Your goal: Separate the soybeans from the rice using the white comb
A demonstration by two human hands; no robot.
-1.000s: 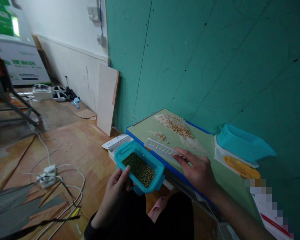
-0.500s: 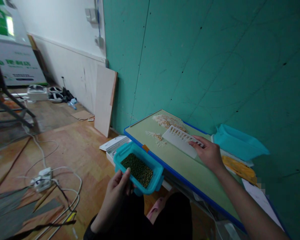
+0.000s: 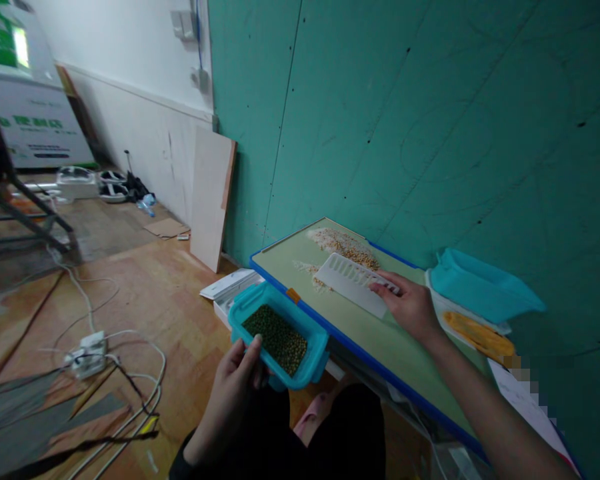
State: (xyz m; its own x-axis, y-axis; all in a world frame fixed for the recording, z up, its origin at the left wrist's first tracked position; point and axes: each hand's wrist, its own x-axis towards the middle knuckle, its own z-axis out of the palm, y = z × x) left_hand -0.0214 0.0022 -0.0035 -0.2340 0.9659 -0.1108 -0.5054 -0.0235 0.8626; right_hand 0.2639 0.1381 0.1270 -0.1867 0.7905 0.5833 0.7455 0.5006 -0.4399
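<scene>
My left hand (image 3: 233,390) grips the near rim of a teal plastic box (image 3: 279,333) filled with small green beans, held beside the table's blue edge. My right hand (image 3: 409,307) is closed on one end of a white slotted scraper (image 3: 353,282) that lies flat on the green tabletop (image 3: 380,337). The scraper's far end touches a small heap of pale grains (image 3: 307,270). A larger heap of yellowish grains and white rice (image 3: 343,245) lies behind it, near the teal wall.
An empty teal box (image 3: 483,287) rests on a white tray with a yellow piece (image 3: 477,333) at the table's right. White boxes (image 3: 227,287) lie on the wooden floor below. A power strip with cables (image 3: 87,350) lies left. A board (image 3: 211,197) leans on the wall.
My right hand carried the scraper from the table's near edge back toward the grain heaps, then slid it slightly left onto the small heap. My left hand kept the bean box in place.
</scene>
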